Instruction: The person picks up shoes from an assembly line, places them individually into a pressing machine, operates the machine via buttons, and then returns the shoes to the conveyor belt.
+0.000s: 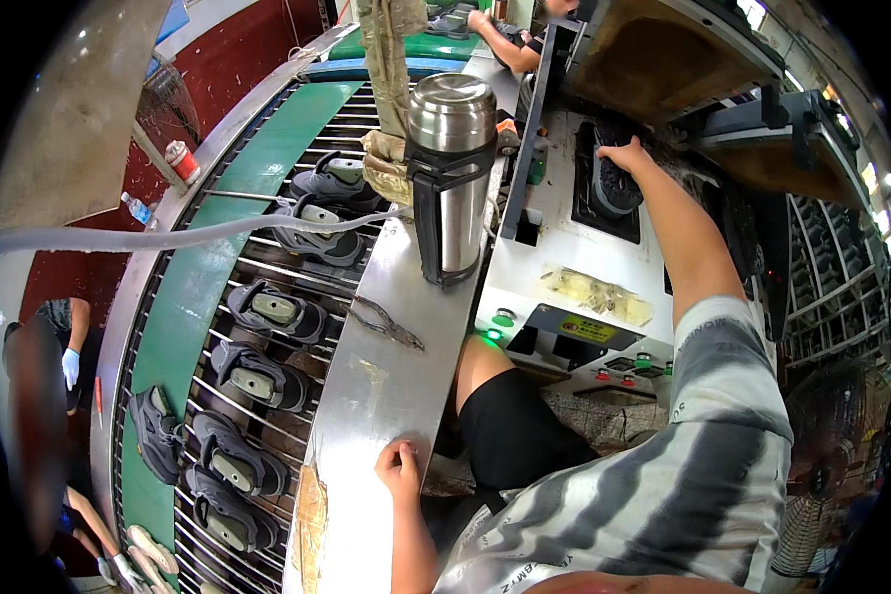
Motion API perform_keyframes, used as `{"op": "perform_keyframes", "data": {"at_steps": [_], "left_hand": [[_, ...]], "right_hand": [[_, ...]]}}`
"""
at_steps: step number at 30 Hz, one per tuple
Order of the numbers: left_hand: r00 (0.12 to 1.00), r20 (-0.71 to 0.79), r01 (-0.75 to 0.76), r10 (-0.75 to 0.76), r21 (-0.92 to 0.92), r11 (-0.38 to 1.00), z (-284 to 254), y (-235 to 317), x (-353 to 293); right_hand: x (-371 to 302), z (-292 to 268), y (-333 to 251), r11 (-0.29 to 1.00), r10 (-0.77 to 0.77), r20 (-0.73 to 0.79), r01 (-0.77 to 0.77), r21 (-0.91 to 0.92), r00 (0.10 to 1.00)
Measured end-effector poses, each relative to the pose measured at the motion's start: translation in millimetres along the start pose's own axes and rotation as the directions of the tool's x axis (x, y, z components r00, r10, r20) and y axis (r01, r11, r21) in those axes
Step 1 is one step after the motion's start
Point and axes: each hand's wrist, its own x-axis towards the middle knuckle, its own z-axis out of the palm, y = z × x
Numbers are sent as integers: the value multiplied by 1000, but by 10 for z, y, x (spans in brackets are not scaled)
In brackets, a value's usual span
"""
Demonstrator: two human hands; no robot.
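Note:
My right hand [626,156] reaches into the press machine and grips the end of a dark shoe [616,190]. The shoe seems to lie sole up in a black recessed bed [582,213]. My left hand [399,471] is curled into a loose fist at the edge of the metal ledge [376,396], with nothing visible in it. Farther up that ledge lie dark pliers [386,323]. Beyond them a steel vacuum flask [452,188] stands upright in a black strap holder.
Left of the ledge, a roller conveyor with a green belt [183,307] carries several grey shoes [277,309]. Raised press heads [663,59] overhang the machine. A pale hose [198,236] crosses the conveyor. Co-workers [510,45] are at the far end and at left. A fan [822,445] stands at right.

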Motion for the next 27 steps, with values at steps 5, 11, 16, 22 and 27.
{"op": "perform_keyframes", "data": {"at_steps": [5,11,16,22,27], "left_hand": [[987,4,163,-163,-105,981,185,-81,76],[898,368,359,-241,-296,885,1194,380,68],[819,545,479,-180,-477,737,2140,696,261],[764,609,512,-213,-371,775,2072,703,341],[785,548,529,-290,-347,775,1232,473,146]], "right_hand": [[122,-109,389,991,-113,-6,114,68,994],[-446,-915,1127,981,-192,-156,187,-46,969],[-463,-1336,2287,959,-110,-313,18,-283,943],[-33,-1563,3450,979,182,-78,-188,-76,980],[332,-1308,3423,977,210,48,-208,-49,977]]}}
